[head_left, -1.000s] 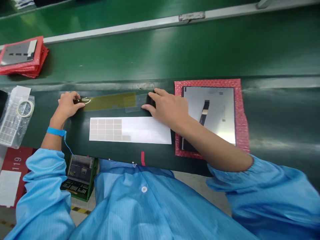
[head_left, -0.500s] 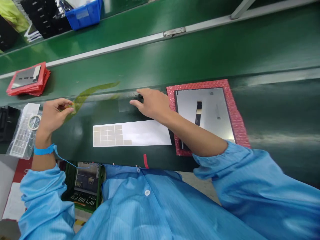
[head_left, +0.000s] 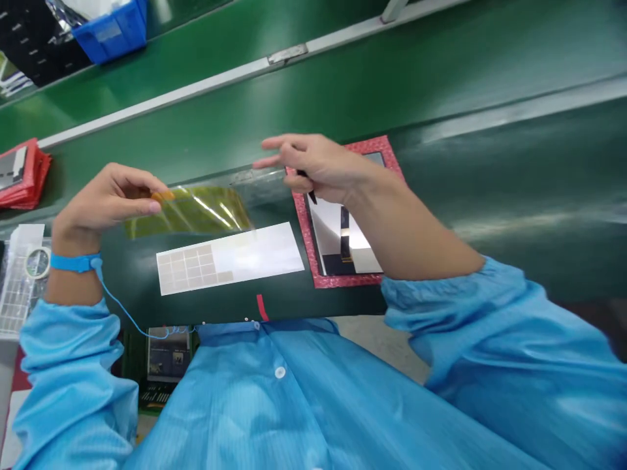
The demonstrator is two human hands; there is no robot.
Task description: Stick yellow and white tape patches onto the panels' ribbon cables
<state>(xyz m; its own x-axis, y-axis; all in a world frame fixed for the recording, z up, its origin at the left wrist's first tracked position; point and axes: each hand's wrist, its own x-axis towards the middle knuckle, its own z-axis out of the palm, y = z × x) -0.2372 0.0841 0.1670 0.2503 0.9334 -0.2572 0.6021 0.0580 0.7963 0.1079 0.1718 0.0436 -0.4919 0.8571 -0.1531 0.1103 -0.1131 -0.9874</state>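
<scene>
Amber film strip (head_left: 206,209) is above the desk (head_left: 470,196), over the far side of the white label sheet (head_left: 264,251). Left hand (head_left: 110,199) pinches it between thumb and fingers (head_left: 155,207) along its upper edge; likely an edge grip to spare the flat face. Strip bows slightly; cannot tell whether its right end touches anything.

Right hand (head_left: 323,163) is beyond the sheet, partly over the panel: two fingers out and spread, the others curled around a dark pointed tool (head_left: 312,196), grip partly hidden. Tucking it in this way probably leaves the outstretched pair free.

Sheet lies flat near the front edge, presumably for easy reach. Silver panel (head_left: 323,228) rests on red bubble wrap (head_left: 304,228), likely as cushioning; dark ribbon cable (head_left: 345,228) on its back. Blue wrist strap (head_left: 73,263) on the left wrist, corded, probably against static.

Counts: one strip, one tool, one sheet, one panel with one cable visible, one tape roll (head_left: 27,262) at far left, one red tape mark (head_left: 262,307), one blue bin (head_left: 112,32). Beige labels look like seventeen: four by four plus one. Red-wrapped stack (head_left: 30,176): several layers, too blurred to count.
</scene>
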